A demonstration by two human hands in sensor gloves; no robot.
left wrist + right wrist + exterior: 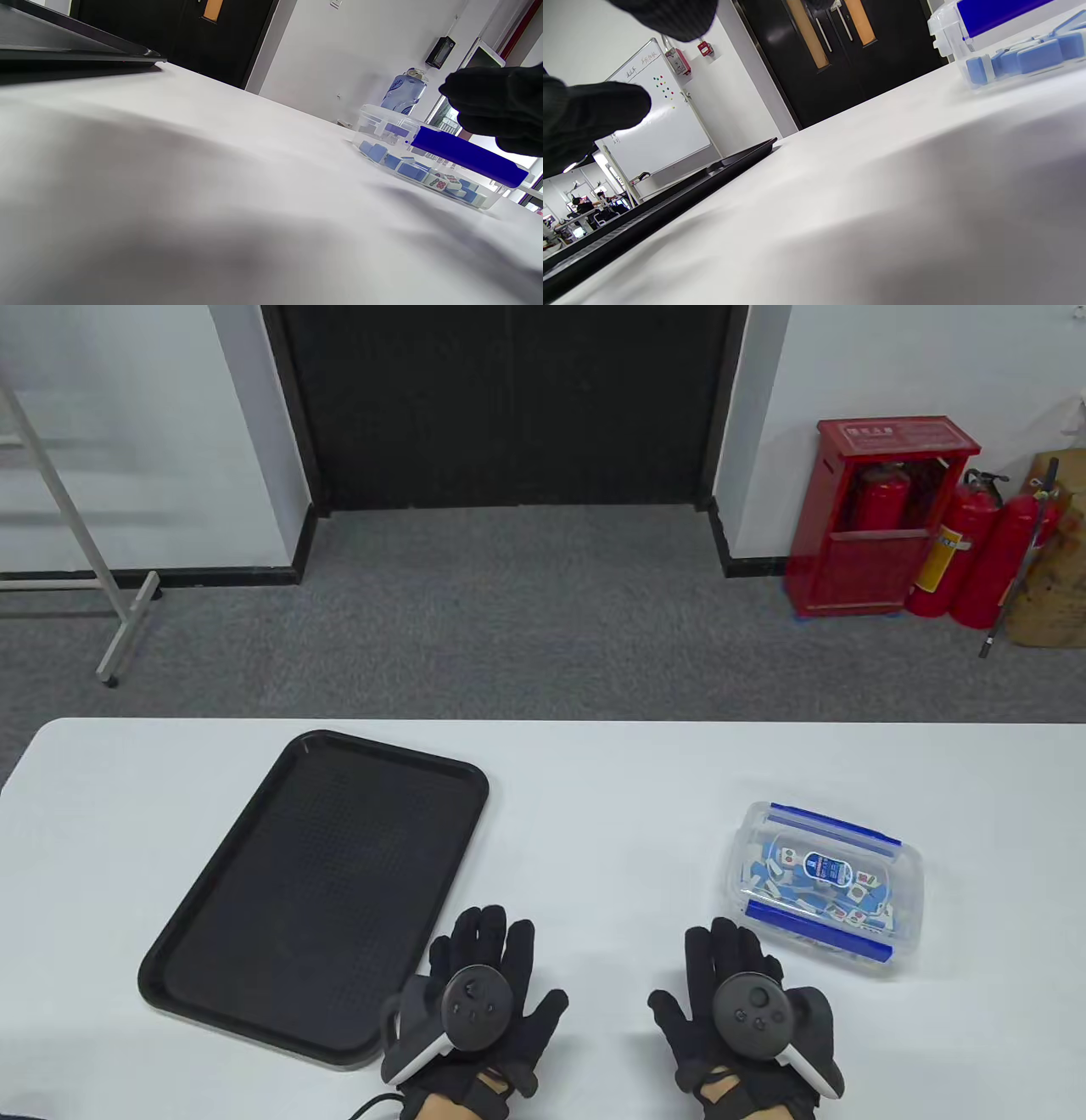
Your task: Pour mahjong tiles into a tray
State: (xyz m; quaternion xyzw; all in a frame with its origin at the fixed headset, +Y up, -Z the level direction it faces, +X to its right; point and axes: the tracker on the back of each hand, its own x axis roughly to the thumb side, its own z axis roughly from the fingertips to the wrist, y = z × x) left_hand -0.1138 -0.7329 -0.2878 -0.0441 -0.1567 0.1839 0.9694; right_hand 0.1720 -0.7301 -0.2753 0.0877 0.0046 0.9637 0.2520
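Observation:
A black rectangular tray [314,891] lies on the left half of the white table, with nothing in it. A clear plastic box with blue lid clips [821,887] stands on the right half, lid on, with blue-backed mahjong tiles [814,891] inside. My left hand [484,976] lies flat on the table, fingers spread, just right of the tray's near corner. My right hand [734,984] lies flat, fingers spread, just left of and nearer than the box. Neither hand holds anything. The box shows in the left wrist view [432,156] and the right wrist view [1009,46]; the tray's edge shows in both wrist views [76,46] [661,203].
The white table [594,814] ends at its far edge over grey carpet. A red fire-extinguisher cabinet [882,517] and loose extinguishers stand on the floor far right, off the table. A metal frame [102,585] stands far left.

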